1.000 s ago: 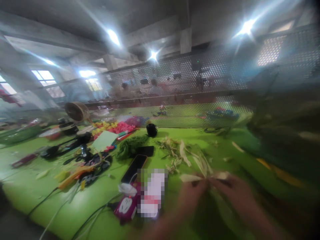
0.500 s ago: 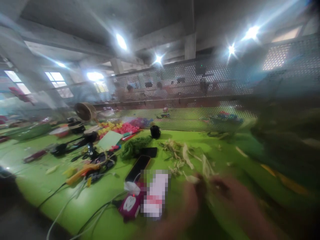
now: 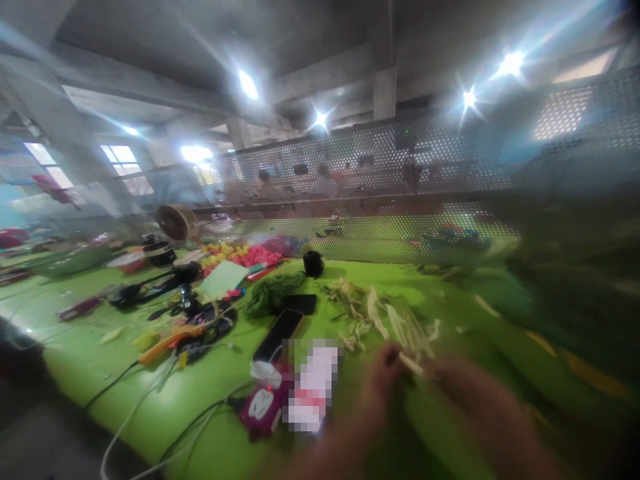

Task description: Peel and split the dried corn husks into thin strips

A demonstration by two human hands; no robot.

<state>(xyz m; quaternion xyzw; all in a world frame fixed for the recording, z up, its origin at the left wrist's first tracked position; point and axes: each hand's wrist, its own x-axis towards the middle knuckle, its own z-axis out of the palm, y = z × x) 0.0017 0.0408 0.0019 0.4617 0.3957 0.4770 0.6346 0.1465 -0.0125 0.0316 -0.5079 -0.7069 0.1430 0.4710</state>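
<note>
My left hand (image 3: 383, 380) and my right hand (image 3: 467, 393) are low in the head view, both smeared by motion, close together over the green table (image 3: 100, 393). Between them I pinch a pale dry strip (image 3: 413, 363). Just beyond lies a loose pile of pale husk strips (image 3: 380, 317). A green bundle (image 3: 273, 293) lies further left beside a black phone (image 3: 277, 333).
A magenta case (image 3: 260, 407) with white cables lies near the front edge. Black tools, an orange tool (image 3: 165, 340), a green card, pink and yellow pieces, a small fan (image 3: 175, 223) and a black cup (image 3: 313, 264) crowd the left. A perforated metal screen (image 3: 400, 173) backs the table.
The view has shifted slightly, so everything on the table has slid a little right. My hands have stayed together on the pale strip, moving slightly; the strip now looks shorter between them.
</note>
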